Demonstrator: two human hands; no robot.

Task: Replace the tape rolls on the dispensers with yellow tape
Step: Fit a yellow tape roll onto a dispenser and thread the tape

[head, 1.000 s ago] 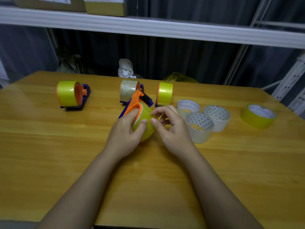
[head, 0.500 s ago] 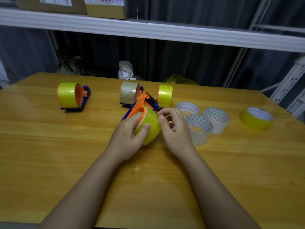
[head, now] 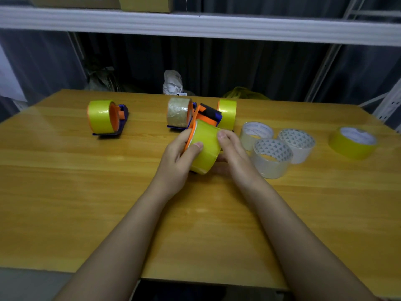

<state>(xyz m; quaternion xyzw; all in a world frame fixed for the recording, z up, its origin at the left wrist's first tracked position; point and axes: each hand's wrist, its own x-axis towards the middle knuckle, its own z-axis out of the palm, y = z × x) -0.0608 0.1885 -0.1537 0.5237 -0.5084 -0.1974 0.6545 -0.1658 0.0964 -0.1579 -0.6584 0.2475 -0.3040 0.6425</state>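
Both hands hold one orange and blue dispenser [head: 208,115] tilted above the table's middle, with a yellow tape roll [head: 206,146] on it. My left hand [head: 180,157] grips the roll's left side, thumb on its face. My right hand [head: 232,153] clasps its right side and underside. Behind them stands a dispenser with a clear brownish roll [head: 179,112], and beside it a yellow roll on a third dispenser [head: 227,114]. At the far left, another dispenser carries a yellow roll [head: 102,118].
Three loose clear rolls [head: 272,157] lie right of my hands, and a loose yellow roll [head: 352,145] lies at the far right. A white shelf beam [head: 195,27] crosses overhead. The wooden table [head: 86,203] ends near my elbows.
The held dispenser has tipped so the yellow roll's broad face turns up towards me. My right hand has closed in around the roll's right side.
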